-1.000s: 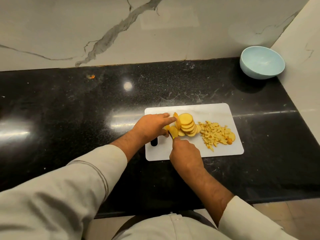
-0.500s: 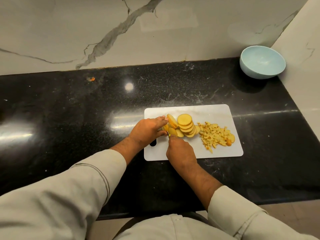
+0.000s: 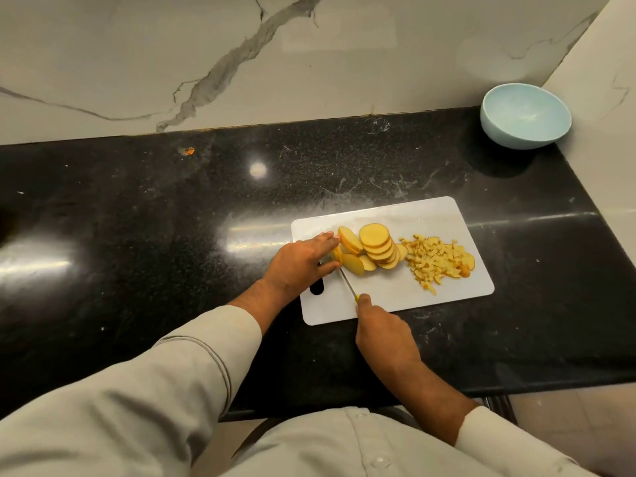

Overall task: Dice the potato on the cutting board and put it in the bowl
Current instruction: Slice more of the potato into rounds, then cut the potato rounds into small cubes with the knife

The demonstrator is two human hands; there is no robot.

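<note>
Left hand (image 3: pixel 300 262) pins potato end piece (image 3: pixel 336 253) on cutting board (image 3: pixel 444 290), beside slices (image 3: pixel 377 245); right hand (image 3: pixel 384 333) grips knife (image 3: pixel 348 283). Tuck your left fingers (image 3: pixel 331 238) back from blade. Bowl (image 3: pixel 526 116) well apart.

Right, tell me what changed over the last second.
The right hand drew the knife back toward the body, so the blade now shows. The left hand curled onto the end slices. The stack, the diced pile, the board and the bowl stayed put.
</note>
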